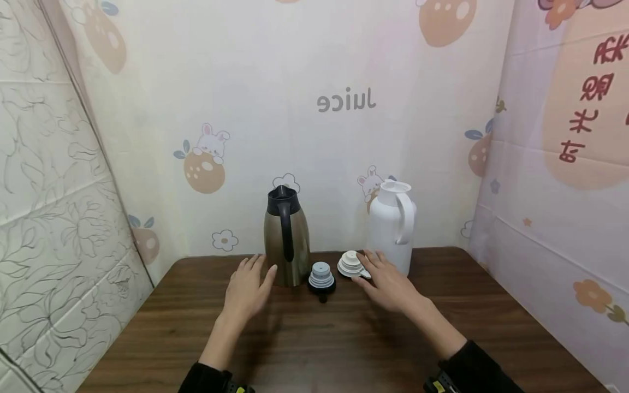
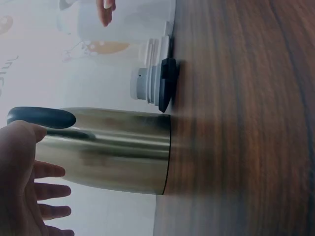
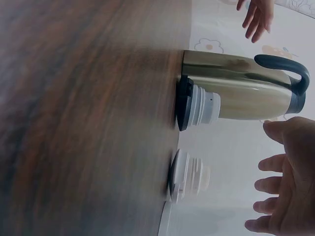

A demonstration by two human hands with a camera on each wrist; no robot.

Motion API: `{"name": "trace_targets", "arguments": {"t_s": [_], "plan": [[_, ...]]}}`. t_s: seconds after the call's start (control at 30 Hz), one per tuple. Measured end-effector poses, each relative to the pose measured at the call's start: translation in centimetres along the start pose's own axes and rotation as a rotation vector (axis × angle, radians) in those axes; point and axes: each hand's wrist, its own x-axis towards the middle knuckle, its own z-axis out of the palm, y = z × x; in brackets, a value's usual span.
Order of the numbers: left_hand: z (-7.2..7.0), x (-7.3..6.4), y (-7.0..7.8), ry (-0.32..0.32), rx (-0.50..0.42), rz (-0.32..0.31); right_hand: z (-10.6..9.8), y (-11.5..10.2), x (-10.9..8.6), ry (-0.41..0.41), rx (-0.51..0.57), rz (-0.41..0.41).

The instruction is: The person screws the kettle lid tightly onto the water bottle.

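A gold-brown thermos jug with a black collar and handle stands on the table, its top without a lid. My left hand hovers just left of it, fingers spread and holding nothing. Right of this jug sits a grey stopper lid, upside down on its black cap. Farther right lies a white stopper lid, also upturned. Beside the white lid is my right hand, fingers extended, in front of a white thermos jug. In the right wrist view this hand is apart from both lids.
The dark wooden table reaches back to a patterned cloth wall. More cloth hangs at the left and right sides. Both jugs stand near the table's back edge.
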Motion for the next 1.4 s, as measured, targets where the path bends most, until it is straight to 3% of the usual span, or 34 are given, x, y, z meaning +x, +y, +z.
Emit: {"name": "trace_targets", "arguments": {"t_s": [0.17,0.3,0.63,0.97,1.4], "plan": [[-0.3,0.7,0.4,0.061,-0.059,-0.002,-0.3,-0.5,0.8,0.001,0.037,-0.019],[-0.4,1.1,1.0,0.068,-0.112,-0.03,-0.2,-1.0,1.6,0.009,0.07,-0.021],[0.0,2.2,3.1,0.118,-0.189,-0.025,0.3,-2.2,3.0,0.052,0.089,-0.03],[1.1,3.5,4.1,0.203,-0.362,-0.027,0.9,-2.6,3.9,0.061,0.088,-0.024],[2.4,4.7,5.0,0.208,-0.609,-0.046,1.6,-3.5,4.3,0.04,0.134,0.024]]}}
